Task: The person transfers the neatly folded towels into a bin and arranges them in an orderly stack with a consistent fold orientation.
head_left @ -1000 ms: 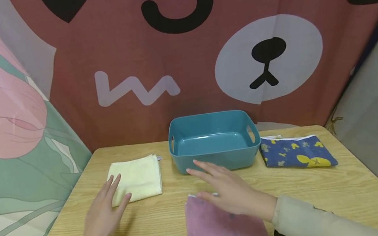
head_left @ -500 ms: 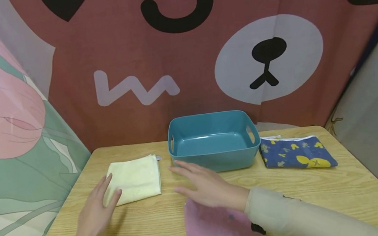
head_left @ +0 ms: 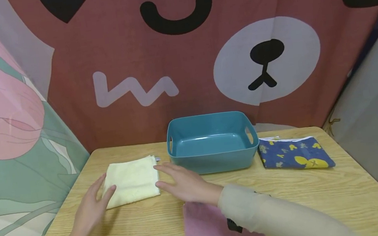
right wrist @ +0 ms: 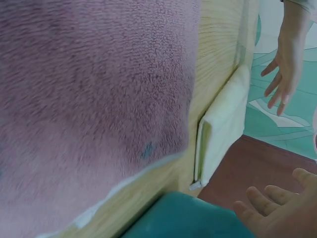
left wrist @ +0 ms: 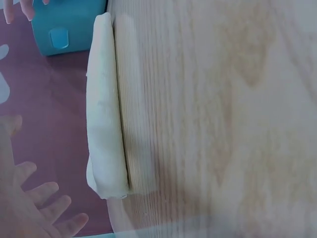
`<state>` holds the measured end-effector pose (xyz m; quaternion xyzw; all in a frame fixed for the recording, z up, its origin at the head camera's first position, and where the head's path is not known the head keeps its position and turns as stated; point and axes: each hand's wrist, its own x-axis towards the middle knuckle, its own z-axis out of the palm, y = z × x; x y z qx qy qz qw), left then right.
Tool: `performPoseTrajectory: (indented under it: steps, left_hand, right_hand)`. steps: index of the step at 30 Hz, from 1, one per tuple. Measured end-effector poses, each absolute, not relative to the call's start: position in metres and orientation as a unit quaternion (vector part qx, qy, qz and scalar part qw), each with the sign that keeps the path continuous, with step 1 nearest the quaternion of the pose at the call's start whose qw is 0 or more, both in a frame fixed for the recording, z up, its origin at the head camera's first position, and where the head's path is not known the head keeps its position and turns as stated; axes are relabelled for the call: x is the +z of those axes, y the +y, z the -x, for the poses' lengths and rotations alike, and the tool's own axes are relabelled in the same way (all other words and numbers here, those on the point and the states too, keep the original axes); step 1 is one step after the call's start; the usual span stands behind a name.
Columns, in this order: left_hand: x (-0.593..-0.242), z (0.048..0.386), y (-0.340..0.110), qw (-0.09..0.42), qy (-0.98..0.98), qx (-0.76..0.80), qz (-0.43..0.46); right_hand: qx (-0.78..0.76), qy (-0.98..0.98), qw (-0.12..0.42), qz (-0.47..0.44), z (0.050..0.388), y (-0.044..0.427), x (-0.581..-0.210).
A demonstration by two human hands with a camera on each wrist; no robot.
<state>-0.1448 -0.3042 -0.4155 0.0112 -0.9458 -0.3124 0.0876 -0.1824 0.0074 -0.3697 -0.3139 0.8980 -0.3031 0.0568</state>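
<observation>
A folded pale yellow towel (head_left: 131, 181) lies flat on the left half of the table. At its left edge is my left hand (head_left: 89, 209), fingers extended, holding nothing. My right hand (head_left: 185, 183) is at the towel's right edge with fingers straight; whether the tips touch it I cannot tell. In the left wrist view the spread left hand (left wrist: 37, 203) appears apart from the yellow towel (left wrist: 105, 114). Below my right forearm lies a folded pink towel (head_left: 207, 227) with star prints, partly hidden by the sleeve.
A teal plastic basket (head_left: 214, 161) with handle holes stands at the back middle of the wooden table (head_left: 145, 230). Right of it lies a folded blue towel (head_left: 293, 153) with yellow prints. A bear-patterned curtain (head_left: 134, 127) hangs behind the table.
My right hand has moved left, from above the pink towel to the yellow towel's right edge. My left hand has shifted slightly left and down.
</observation>
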Motion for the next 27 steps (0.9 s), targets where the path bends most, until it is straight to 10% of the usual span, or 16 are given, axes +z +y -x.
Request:
performPoseTrajectory:
  steps: [27]
  left_hand:
    - [-0.421, 0.169, -0.314, 0.034, -0.93, -0.358, -0.077]
  right_hand:
    - [-0.413, 0.887, 0.007, 0.207, 0.211, -0.064, -0.403]
